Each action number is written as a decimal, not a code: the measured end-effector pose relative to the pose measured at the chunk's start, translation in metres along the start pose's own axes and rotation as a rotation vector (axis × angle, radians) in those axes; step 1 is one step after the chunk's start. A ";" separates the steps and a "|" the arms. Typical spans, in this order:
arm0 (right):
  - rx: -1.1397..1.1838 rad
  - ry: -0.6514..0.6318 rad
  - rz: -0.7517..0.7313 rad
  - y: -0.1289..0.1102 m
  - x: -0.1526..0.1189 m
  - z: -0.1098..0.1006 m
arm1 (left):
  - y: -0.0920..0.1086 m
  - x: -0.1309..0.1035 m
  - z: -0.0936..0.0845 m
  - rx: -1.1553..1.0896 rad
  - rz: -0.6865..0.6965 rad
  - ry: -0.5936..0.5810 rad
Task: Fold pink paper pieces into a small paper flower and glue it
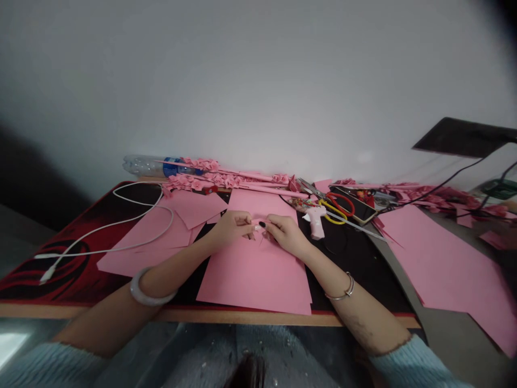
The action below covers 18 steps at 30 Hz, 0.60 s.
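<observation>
My left hand (235, 227) and my right hand (286, 235) meet above the pink paper sheets (254, 277) in the middle of the desk. Between their fingertips is a small piece of pink paper (255, 221), pinched from both sides. Its exact shape is mostly hidden by my fingers. A pink glue gun (316, 222) lies just right of my right hand, beside scissors with yellow handles (333, 213) and scissors with red handles (340, 203).
Pink paper flower stems (242, 177) lie along the wall, near a plastic bottle (145, 165). A white cable (121, 250) loops over more pink sheets (155, 229) at left. Further pink sheets (440, 258) lie at right, below a dark panel (460, 137).
</observation>
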State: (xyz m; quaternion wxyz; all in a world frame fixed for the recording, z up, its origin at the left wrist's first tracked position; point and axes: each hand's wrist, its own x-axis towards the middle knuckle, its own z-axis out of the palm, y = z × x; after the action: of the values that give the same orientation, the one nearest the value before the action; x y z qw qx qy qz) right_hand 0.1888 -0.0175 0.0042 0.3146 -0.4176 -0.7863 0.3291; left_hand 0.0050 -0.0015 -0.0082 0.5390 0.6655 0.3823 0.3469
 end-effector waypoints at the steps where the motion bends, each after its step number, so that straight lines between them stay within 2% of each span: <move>1: 0.002 0.010 0.006 0.000 0.000 0.000 | 0.000 0.000 0.000 -0.010 -0.002 0.003; 11: 0.007 0.051 0.014 -0.001 0.000 0.001 | 0.009 -0.001 0.003 0.009 -0.044 0.034; 18: -0.074 0.075 -0.013 0.000 0.000 0.002 | 0.007 0.000 0.003 0.007 -0.024 0.029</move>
State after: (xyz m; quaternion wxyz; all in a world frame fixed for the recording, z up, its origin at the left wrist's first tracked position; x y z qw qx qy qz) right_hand 0.1873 -0.0182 0.0035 0.3301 -0.4360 -0.7883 0.2819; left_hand 0.0083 -0.0039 -0.0022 0.5352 0.6577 0.3990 0.3488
